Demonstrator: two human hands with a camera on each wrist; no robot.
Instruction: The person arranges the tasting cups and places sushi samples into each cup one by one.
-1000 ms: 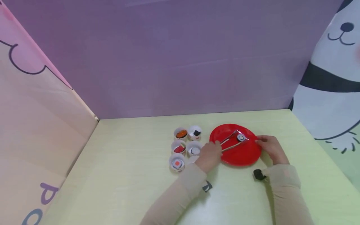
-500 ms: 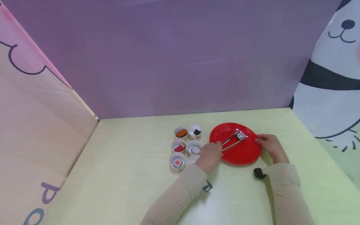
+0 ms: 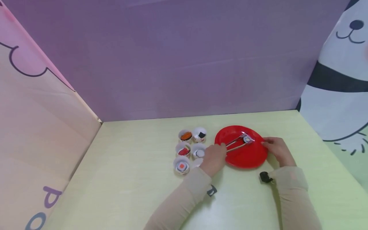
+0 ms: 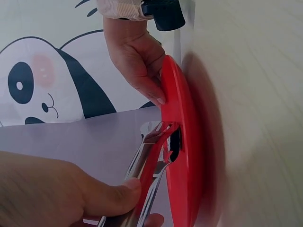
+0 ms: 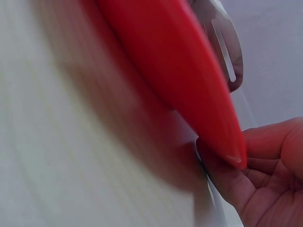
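Observation:
In the head view my left hand (image 3: 214,159) grips a pair of metal tongs (image 3: 237,147) near their rear. Their slotted ends stand around a small round white-and-black piece, perhaps a toy sushi roll (image 3: 246,139), over the red plate (image 3: 241,163). The left wrist view shows thumb and fingers curled about the tongs (image 4: 147,165), whose ends are at the plate's surface beside the dark piece (image 4: 174,143). My right hand (image 3: 278,151) pinches the plate's right rim; in the right wrist view the thumb and fingers hold the red edge (image 5: 232,151).
Left of the plate stand several small paper cups (image 3: 181,165) in two columns, some with sushi-like pieces in them; one is partly hidden behind my left hand. The pale table (image 3: 129,179) meets a purple back wall (image 3: 184,80) and printed side panels.
Almost nothing differs. Both hands, the tongs and the plate keep their places, with only a slight shift of the view.

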